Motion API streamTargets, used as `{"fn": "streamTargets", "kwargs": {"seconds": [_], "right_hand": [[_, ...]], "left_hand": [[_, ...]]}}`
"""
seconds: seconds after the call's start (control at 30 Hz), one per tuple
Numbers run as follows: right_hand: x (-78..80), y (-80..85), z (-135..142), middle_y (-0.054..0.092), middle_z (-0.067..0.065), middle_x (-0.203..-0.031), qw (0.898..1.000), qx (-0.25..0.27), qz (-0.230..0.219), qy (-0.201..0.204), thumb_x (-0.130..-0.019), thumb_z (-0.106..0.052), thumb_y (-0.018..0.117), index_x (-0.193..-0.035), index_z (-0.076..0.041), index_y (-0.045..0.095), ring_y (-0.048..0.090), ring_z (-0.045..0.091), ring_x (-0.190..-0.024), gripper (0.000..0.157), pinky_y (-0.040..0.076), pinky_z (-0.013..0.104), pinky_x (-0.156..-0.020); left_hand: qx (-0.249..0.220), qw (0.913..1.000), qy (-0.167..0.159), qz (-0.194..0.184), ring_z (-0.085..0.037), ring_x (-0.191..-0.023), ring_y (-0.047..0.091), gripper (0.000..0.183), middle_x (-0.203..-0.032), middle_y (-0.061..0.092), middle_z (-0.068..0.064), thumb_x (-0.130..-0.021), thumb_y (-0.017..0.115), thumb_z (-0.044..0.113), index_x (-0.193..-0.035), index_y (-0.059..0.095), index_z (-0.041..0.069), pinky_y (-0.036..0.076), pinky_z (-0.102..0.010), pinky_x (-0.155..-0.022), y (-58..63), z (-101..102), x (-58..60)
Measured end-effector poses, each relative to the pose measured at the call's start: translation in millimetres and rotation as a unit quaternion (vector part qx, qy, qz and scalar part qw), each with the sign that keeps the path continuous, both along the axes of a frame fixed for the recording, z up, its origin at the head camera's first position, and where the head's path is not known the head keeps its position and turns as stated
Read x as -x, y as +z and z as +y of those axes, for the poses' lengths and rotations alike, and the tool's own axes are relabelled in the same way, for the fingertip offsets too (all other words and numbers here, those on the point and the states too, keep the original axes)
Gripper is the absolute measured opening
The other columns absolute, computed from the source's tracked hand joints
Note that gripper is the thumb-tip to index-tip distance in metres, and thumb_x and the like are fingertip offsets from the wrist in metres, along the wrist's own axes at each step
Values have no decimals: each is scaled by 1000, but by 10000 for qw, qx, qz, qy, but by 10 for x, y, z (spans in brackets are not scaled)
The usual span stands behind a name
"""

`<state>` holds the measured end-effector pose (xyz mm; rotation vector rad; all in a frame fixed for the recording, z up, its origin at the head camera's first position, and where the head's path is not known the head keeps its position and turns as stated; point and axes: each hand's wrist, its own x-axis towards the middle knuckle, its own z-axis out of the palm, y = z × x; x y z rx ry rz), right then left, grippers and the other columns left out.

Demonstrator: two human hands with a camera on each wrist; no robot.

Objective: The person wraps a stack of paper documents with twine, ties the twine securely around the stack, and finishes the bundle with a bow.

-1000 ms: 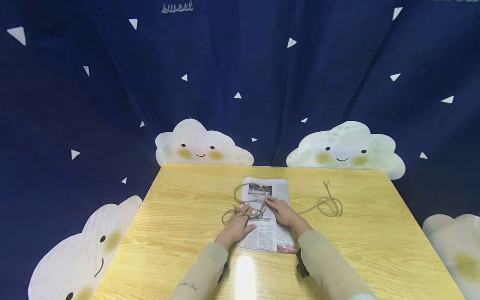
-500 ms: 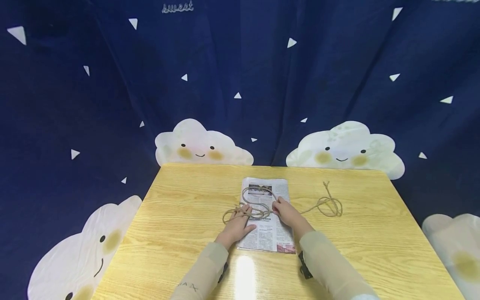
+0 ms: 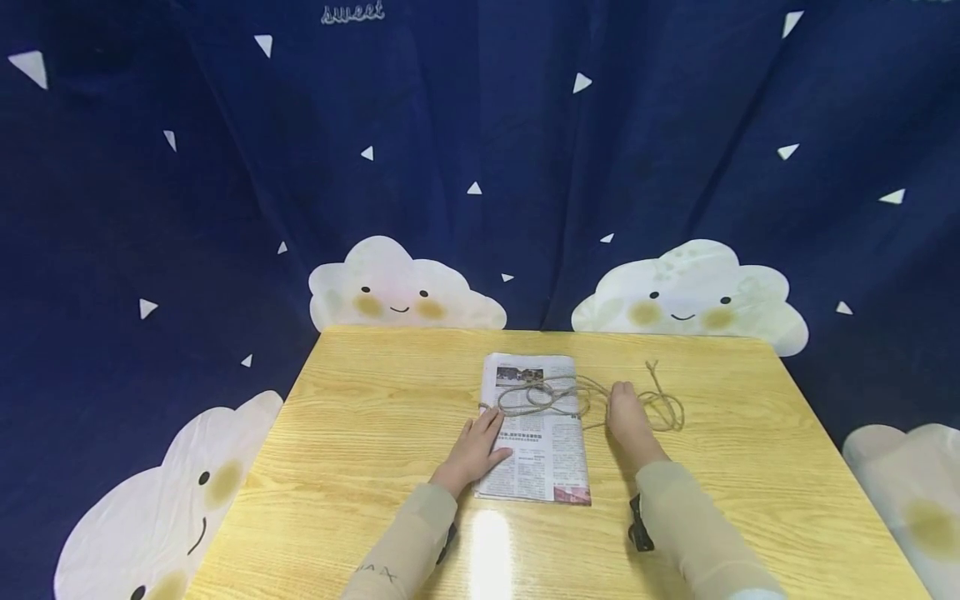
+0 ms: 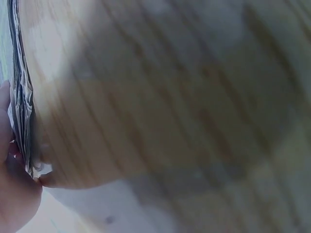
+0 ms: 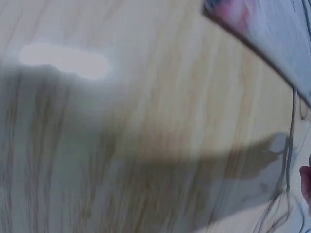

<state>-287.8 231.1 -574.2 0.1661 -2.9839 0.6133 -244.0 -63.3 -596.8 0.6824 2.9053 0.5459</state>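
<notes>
Head view: the left hand (image 3: 472,452) rests straight-fingered on the newspaper (image 3: 534,477) while the right hand (image 3: 630,423), rightward, grips rope (image 3: 553,400) whose loose loops could snarl if tugged.

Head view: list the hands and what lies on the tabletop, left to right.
Left hand → folded newspaper → right hand → rope loop at the right; the rope's other coils overlap the newspaper, so they're left out.
</notes>
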Motion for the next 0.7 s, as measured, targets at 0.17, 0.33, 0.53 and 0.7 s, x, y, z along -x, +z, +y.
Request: {"fn": "streamTargets", "kwargs": {"seconds": [0.17,0.33,0.53,0.7], "right_hand": [[-5,74,281,42,27,-93,9977,53,-366,-563,-96,-2,35,-96,13,38,53,31,-66,15,53,35,-58],[-43,113,490,44,30,-88,9949,45,-313,-958,-92,-1,45,-95,17,38,55,34,-63,20,53,37,-54],[-113,100,675,43,34,-91,9807,573,-890,-1641,-95,-6,32,-104,23,32,56,39,-66,30,53,39,-54],[-160,43,776,44,38,-98,9665,754,-1060,-2213,-94,-9,27,-110,23,32,54,51,-83,36,51,50,-58]], "left_hand": [[34,10000,-4,-5,-24,-137,18,69,-149,22,-11,-91,47,45,-143,26,4,15,-48,-111,-9,-3,6],[45,10000,11,-34,-24,-137,18,69,-150,21,-10,-91,47,46,-143,26,5,15,-48,-111,-10,4,12],[35,10000,16,-36,-24,-137,18,69,-149,21,-11,-91,47,45,-143,26,4,15,-47,-111,-3,8,17],[46,10000,17,-38,-25,-137,18,69,-149,21,-11,-91,47,45,-143,27,4,15,-47,-111,-2,5,11]]}}
